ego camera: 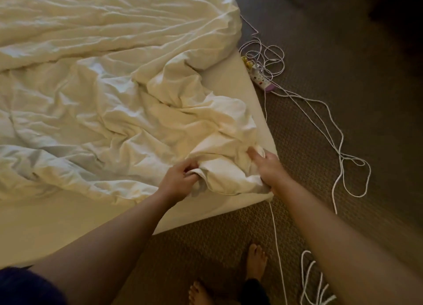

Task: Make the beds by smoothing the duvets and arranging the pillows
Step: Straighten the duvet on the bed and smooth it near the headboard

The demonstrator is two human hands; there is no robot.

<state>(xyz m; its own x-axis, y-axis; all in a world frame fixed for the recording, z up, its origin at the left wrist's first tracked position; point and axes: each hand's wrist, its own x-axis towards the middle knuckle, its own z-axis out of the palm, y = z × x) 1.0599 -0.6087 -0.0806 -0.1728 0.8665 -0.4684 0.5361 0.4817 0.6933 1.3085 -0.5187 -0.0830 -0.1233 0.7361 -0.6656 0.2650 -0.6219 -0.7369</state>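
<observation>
Both hands (pixel 177 179) (pixel 266 165) grip the duvet (pixel 114 103) (crumpled corner).

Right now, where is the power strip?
In the head view, the power strip lies on the carpet right of the mattress, among white cables.

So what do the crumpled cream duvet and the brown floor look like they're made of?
The crumpled cream duvet, which both hands grip at its corner, looks like matte woven cotton or similar: soft, sharp creases, no sheen. The brown floor looks like looped carpet, with a regular nubby texture. Neither fibre can be confirmed.
</observation>
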